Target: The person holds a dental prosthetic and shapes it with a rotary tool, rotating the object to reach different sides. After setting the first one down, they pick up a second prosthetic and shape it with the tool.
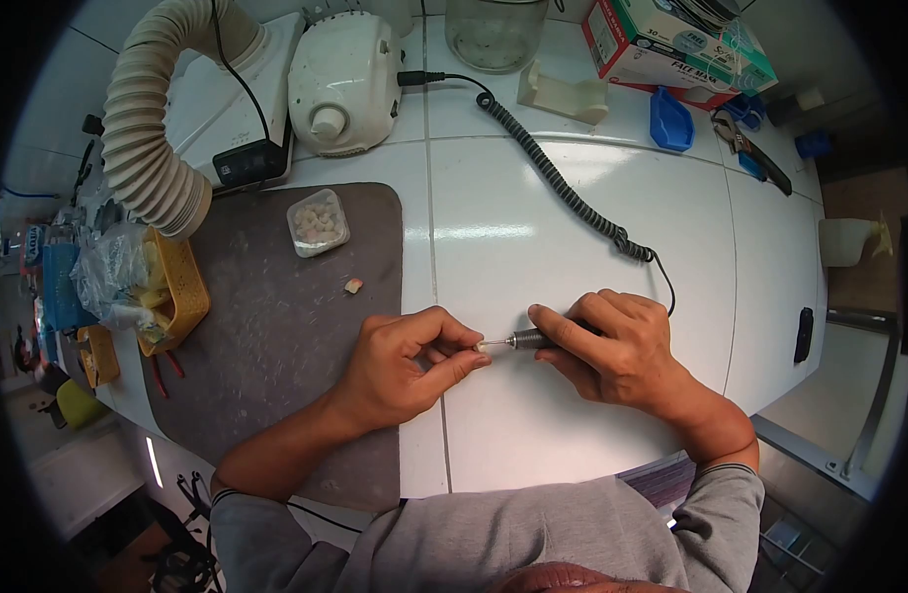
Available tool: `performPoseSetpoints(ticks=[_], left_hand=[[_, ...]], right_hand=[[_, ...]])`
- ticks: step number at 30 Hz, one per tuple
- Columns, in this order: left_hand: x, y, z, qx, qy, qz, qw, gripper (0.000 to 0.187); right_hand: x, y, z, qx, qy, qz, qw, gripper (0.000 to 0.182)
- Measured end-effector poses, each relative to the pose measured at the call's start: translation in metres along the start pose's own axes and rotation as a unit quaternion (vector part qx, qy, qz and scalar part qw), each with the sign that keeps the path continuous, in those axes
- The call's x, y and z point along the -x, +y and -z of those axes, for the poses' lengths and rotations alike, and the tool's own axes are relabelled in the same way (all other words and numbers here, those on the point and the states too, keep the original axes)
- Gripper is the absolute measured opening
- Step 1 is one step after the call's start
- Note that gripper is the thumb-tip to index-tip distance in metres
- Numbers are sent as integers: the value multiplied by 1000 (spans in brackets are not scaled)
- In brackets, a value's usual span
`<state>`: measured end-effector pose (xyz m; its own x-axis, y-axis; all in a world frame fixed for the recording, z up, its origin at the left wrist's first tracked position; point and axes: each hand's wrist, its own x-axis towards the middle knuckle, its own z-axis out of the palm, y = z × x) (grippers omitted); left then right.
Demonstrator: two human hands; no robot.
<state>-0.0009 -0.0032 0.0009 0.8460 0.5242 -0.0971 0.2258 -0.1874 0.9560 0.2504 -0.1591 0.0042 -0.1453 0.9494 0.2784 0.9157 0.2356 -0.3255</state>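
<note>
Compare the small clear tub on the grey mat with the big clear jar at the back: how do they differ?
The small tub is low, squarish and holds pale little pieces; the jar is far larger, round, cut off by the frame, and looks empty. The tub sits on the grey mat, the jar on the white bench. Both are see-through.

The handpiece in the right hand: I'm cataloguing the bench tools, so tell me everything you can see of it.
The handpiece is a slim, pen-like rotary tool with a dark body and a metallic nose, lying roughly level and pointing left. The right hand wraps around it, index finger along the top. A thin bit sticks out of its tip and meets a small pale piece pinched by the left hand. A black coiled cord runs from behind the hand across the white tabletop to the white control unit.
</note>
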Motion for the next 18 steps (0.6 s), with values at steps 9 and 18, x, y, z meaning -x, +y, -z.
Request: performPoseSetpoints(ticks=[9,18], left_hand=[[0,1,0,-2,-5,0,1000,15],[0,2,2,-13,-23,-11,1000,15]], right_hand=[[0,-1,0,12,-7,0,1000,39],[0,0,1,8,-9,1,1000,39]])
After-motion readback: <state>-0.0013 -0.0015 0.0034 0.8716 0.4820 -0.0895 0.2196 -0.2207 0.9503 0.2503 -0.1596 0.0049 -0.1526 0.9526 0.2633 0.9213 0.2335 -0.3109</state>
